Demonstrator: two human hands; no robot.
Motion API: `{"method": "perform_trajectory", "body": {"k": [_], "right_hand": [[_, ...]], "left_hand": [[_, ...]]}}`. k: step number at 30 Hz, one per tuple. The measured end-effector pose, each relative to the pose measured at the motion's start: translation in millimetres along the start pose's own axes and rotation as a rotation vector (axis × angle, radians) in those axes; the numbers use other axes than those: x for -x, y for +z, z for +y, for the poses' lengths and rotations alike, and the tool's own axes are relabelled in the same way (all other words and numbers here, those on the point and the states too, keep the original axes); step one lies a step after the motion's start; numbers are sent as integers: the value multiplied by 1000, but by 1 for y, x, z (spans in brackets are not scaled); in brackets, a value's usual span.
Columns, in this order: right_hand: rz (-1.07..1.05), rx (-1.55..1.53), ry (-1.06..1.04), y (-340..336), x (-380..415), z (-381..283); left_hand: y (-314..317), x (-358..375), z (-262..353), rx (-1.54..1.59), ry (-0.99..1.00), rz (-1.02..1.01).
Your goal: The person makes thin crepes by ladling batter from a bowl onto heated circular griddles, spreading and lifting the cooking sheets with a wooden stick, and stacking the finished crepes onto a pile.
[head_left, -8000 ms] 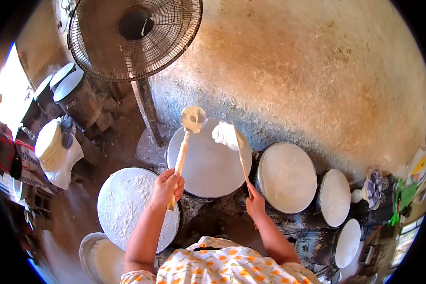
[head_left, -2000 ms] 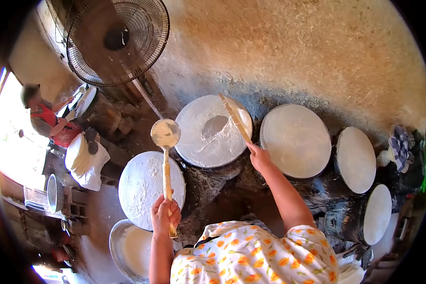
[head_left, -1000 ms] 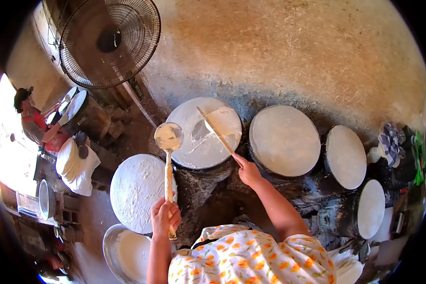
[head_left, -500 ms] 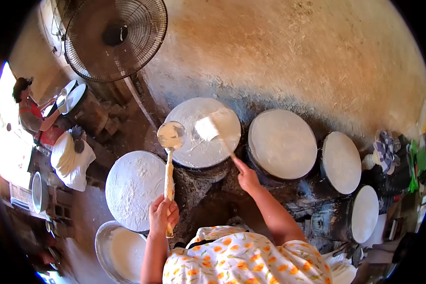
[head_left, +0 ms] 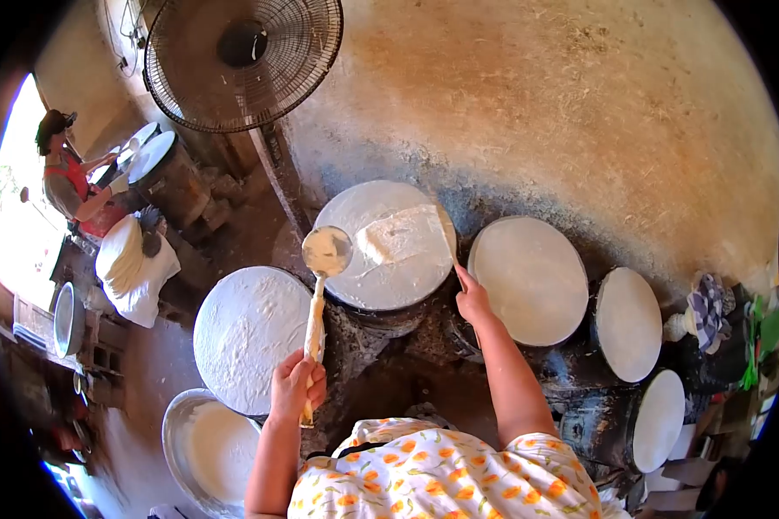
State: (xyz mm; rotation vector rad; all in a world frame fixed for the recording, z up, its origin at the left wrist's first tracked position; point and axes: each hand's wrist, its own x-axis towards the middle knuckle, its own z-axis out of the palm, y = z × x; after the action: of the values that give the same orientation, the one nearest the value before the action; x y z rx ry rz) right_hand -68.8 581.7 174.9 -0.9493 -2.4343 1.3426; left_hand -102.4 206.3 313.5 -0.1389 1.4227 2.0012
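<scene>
My left hand (head_left: 299, 387) is wrapped around the long, batter-smeared handle of a ladle. The ladle's round metal bowl (head_left: 327, 251), coated with pale batter, hangs over the near left edge of a round, white-coated griddle (head_left: 363, 285). My right hand (head_left: 473, 301) grips the thin handle of a flat scraper (head_left: 447, 232). Its blade shows nearly edge-on at the griddle's right rim. A pale beige strip (head_left: 396, 233) crosses the white coating to the left of the blade. Nearest my left hand is another white-coated griddle (head_left: 253, 342).
A metal basin (head_left: 172, 445) with white batter stands at lower left. Several more round white tops, including one griddle (head_left: 528, 281), line the right. A large fan (head_left: 242, 65) stands before the stained wall (head_left: 537, 104). At far left a person (head_left: 69, 186) works at other drums.
My right hand has moved right, carrying the scraper from the griddle's middle to its right rim. The beige strip is more exposed. My left hand still holds the ladle; the view has shifted slightly.
</scene>
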Motion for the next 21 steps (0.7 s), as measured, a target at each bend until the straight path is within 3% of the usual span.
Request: {"method": "perform_trajectory", "body": {"k": [2, 5, 8, 12, 14, 15, 18, 21], "right_hand": [[-51, -10, -124, 12, -12, 13], [-376, 40, -121, -1, 25, -40], [-449, 20, -295, -7, 63, -22], [-489, 96, -142, -33, 88, -3], [-133, -129, -265, -16, 79, 37], [-122, -109, -38, -19, 81, 24], [-198, -158, -39, 4, 96, 18], [-280, -207, -172, 42, 127, 19]], "left_hand": [[1, -10, 1, -28, -10, 31], [-1, -30, 2, -137, 12, 30], [1, -52, 8, -210, 20, 66], [5, -81, 8, -309, 28, 98], [8, -96, 2, -424, 10, 150], [8, -101, -3, -462, 18, 157], [23, -93, -10, -483, -55, 163], [44, -64, -15, -315, -144, 125]]}}
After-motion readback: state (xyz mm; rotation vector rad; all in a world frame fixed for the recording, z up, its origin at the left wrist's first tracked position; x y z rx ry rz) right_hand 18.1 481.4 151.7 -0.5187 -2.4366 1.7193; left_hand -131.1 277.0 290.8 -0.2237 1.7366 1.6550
